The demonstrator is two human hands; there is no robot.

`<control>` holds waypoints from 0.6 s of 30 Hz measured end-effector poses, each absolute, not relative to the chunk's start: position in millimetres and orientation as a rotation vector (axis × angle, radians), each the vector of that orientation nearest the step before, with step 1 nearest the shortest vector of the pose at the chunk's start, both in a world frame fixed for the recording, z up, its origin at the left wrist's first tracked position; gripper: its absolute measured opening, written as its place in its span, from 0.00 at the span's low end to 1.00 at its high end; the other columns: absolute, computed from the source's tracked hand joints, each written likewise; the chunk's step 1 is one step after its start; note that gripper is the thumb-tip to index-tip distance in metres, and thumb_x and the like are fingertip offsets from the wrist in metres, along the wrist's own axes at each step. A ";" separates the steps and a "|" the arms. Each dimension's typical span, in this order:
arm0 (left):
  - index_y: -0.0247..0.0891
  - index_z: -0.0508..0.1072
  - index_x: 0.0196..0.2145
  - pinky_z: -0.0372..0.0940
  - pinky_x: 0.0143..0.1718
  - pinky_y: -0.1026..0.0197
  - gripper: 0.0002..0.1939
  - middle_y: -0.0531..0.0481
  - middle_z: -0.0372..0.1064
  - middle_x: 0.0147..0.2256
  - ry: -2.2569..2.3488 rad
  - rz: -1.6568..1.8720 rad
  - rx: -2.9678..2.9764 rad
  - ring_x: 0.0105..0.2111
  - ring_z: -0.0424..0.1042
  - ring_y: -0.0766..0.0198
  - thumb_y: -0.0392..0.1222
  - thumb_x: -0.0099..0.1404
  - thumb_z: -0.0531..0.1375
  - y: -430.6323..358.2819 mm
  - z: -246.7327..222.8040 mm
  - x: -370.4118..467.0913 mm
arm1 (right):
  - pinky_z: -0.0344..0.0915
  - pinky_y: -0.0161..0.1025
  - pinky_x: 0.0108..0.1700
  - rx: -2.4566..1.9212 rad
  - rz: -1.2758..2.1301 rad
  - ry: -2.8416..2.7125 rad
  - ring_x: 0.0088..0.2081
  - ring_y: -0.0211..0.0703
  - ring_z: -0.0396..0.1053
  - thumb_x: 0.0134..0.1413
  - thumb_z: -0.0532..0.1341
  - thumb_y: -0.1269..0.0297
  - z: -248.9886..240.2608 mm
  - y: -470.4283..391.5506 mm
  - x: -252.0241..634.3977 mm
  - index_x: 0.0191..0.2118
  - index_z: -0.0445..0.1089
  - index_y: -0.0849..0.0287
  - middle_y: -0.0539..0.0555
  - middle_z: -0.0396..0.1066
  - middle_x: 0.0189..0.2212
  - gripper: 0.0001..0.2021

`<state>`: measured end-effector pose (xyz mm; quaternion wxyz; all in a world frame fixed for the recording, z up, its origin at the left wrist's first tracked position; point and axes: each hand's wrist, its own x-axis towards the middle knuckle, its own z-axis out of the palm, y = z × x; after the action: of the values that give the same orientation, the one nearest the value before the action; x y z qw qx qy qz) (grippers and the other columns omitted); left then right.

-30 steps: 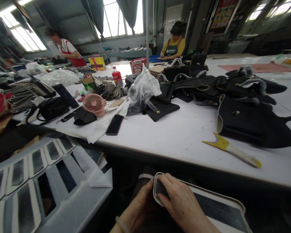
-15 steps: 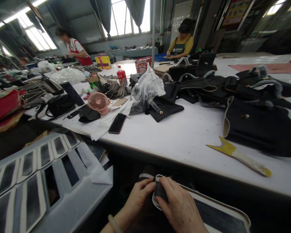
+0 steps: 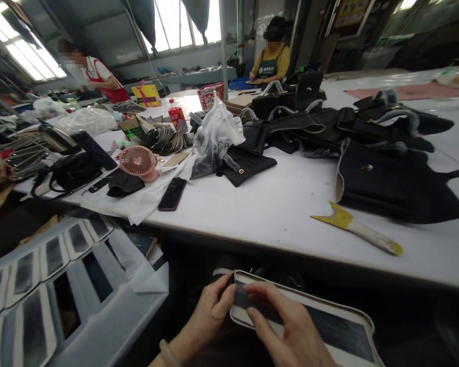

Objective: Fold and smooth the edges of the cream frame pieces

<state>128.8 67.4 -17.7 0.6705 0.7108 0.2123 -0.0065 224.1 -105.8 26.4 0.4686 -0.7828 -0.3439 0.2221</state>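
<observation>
Low at the front, over my lap, lies a long flat bag panel [image 3: 340, 329] with rounded corners, a pale border and a dark strip down its middle. My left hand [image 3: 210, 308] pinches the panel's near-left end between thumb and fingers. Above the dark strip is my right hand [image 3: 290, 326], thumb and forefinger apart, with nothing seen between them; whether its fingertips touch the panel I cannot tell. The right hand covers part of the panel's middle.
Similar panels [image 3: 26, 316] lie in rows on a grey-covered surface at left. On the white table [image 3: 229, 219] are a phone [image 3: 172, 194], a pink fan [image 3: 138, 162], a yellow-ended tool [image 3: 357, 228], a plastic bag [image 3: 218, 127] and black bags [image 3: 398, 183]. Two people work behind.
My right fingers have spread and come off the dark flap at the panel's end, which now lies flatter. The left hand keeps its pinch. The view has turned slightly right.
</observation>
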 end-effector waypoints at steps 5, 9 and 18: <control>0.38 0.64 0.62 0.50 0.65 0.50 0.32 0.43 0.64 0.61 0.518 -0.069 1.505 0.62 0.60 0.50 0.58 0.67 0.56 73.5 -32.6 124.6 | 0.71 0.28 0.43 -1.842 0.159 0.011 0.40 0.42 0.75 0.49 0.67 0.47 8.0 -197.7 262.8 0.42 0.73 0.54 0.52 0.77 0.40 0.19; 0.44 0.65 0.62 0.45 0.68 0.47 0.30 0.47 0.61 0.63 0.464 -0.031 1.409 0.64 0.57 0.50 0.59 0.66 0.56 72.6 -45.4 128.1 | 0.72 0.36 0.42 -1.558 0.073 0.472 0.35 0.44 0.73 0.27 0.71 0.37 -45.9 -235.7 299.9 0.33 0.68 0.55 0.50 0.74 0.30 0.30; 0.48 0.63 0.62 0.54 0.64 0.46 0.28 0.47 0.64 0.61 0.407 0.020 1.553 0.62 0.62 0.49 0.57 0.67 0.56 86.9 -39.6 139.1 | 0.70 0.41 0.45 -1.680 0.806 0.178 0.39 0.49 0.74 0.41 0.73 0.53 -67.5 -183.4 311.0 0.28 0.76 0.58 0.53 0.77 0.31 0.14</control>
<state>139.1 86.9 -39.6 0.6948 0.6956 0.1825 0.0088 311.0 -183.4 -67.5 0.5932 -0.7225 0.0768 0.3468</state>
